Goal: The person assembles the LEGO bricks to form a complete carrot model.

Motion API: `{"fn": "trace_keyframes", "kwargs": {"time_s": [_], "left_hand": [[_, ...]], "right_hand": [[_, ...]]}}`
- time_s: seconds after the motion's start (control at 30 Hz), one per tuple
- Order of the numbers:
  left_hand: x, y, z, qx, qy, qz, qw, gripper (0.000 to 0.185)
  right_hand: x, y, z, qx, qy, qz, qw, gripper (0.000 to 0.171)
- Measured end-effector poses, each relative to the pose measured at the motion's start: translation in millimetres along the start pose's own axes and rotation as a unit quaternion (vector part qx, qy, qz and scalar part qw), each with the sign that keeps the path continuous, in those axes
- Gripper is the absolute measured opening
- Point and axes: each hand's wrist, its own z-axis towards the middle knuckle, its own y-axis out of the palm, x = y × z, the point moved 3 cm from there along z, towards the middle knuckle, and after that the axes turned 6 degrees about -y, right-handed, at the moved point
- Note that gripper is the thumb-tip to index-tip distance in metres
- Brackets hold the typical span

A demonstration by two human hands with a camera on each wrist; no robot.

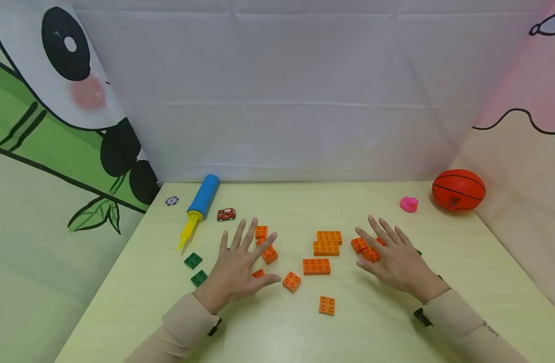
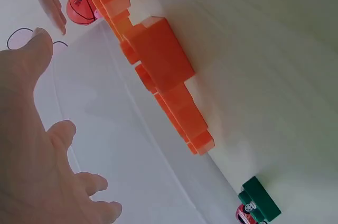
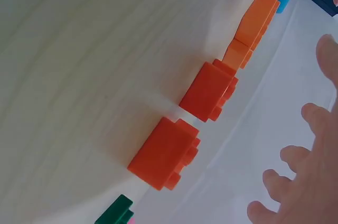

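Note:
My left hand (image 1: 236, 267) hovers with spread fingers over the left part of the table, holding nothing. Orange toy bricks (image 1: 269, 254) lie under and beside its fingers, and green toy bricks (image 1: 193, 260) lie to its left. My right hand (image 1: 402, 264) is likewise spread above the right side, palm down, partly hiding more orange bricks (image 1: 371, 254). Between the hands lie several loose orange bricks (image 1: 316, 266), some long and some square. In the left wrist view, the left hand (image 2: 47, 145) is apart from the orange bricks (image 2: 161, 55); in the right wrist view, so is the right hand (image 3: 306, 166).
Toward the back left are a blue-and-yellow pump (image 1: 203, 196), a red toy car (image 1: 226, 214) and a poker chip (image 1: 172, 200). A pink rubber duck (image 1: 409, 204) and a small basketball (image 1: 458, 190) sit at the back right. A white cloth (image 1: 295, 101) hangs behind the table.

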Motion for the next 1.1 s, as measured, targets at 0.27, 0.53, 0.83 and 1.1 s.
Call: {"fn": "trace_keyframes", "kwargs": {"time_s": [0.27,0.53,0.83,1.1], "left_hand": [[30.4,9.9,9.3,-0.033,0.042,-0.023,0.9983,0.088],[80.4,17.4,22.7,-0.102,0.123,-0.03,0.9866,0.065],[109.9,20.4,27.8,-0.129,0.182,-0.013,0.9747,0.045],[121.8,16.6,25.7,-0.117,0.213,-0.008,0.9699,0.026]], "right_hand": [[-9,2,14,0.028,-0.044,0.068,0.996,0.071],[-36,8,40,-0.011,-0.112,0.099,0.989,0.055],[-53,16,51,-0.105,-0.128,0.104,0.981,0.045],[-55,20,56,-0.117,-0.137,0.112,0.977,0.035]]}}
